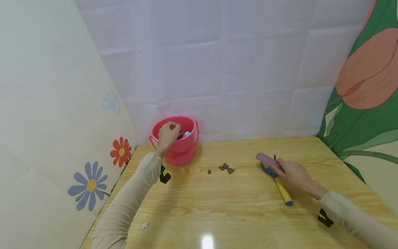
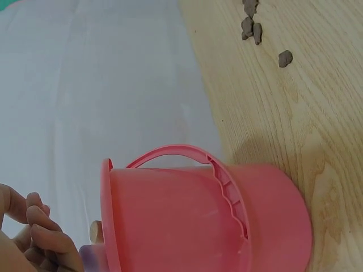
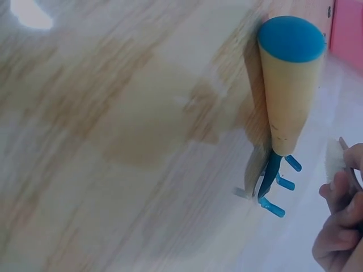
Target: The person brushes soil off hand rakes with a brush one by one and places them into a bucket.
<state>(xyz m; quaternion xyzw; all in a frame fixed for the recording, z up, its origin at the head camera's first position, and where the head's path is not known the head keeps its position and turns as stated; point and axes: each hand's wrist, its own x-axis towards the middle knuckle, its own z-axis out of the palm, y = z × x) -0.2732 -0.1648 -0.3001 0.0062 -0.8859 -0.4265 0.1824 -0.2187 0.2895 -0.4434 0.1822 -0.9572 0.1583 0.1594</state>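
Observation:
My left hand (image 1: 169, 134) is over the mouth of a pink bucket (image 1: 181, 148), fingers bent toward the thumb. In the left wrist view those fingers (image 2: 48, 232) hover beside the rim; whether anything small is between them is hidden. Inside the bucket are a light-blue round thing (image 1: 187, 134) and other partly hidden items. At the right, my right hand (image 1: 293, 173) grips a purple brush (image 1: 268, 160), whose white bristles (image 3: 334, 161) show in the right wrist view. Below the brush lies a toy hand rake with a yellow handle (image 1: 283, 190) and blue prongs (image 3: 272, 207).
Several small brown lumps (image 1: 226, 167) lie mid-table, with a single lump (image 1: 209, 171) nearer the bucket. A whitish scrap (image 1: 144, 225) is on the wooden table (image 1: 199, 200) near the front left. White cloth (image 1: 236, 69) hangs along the back edge; printed panels stand at both sides.

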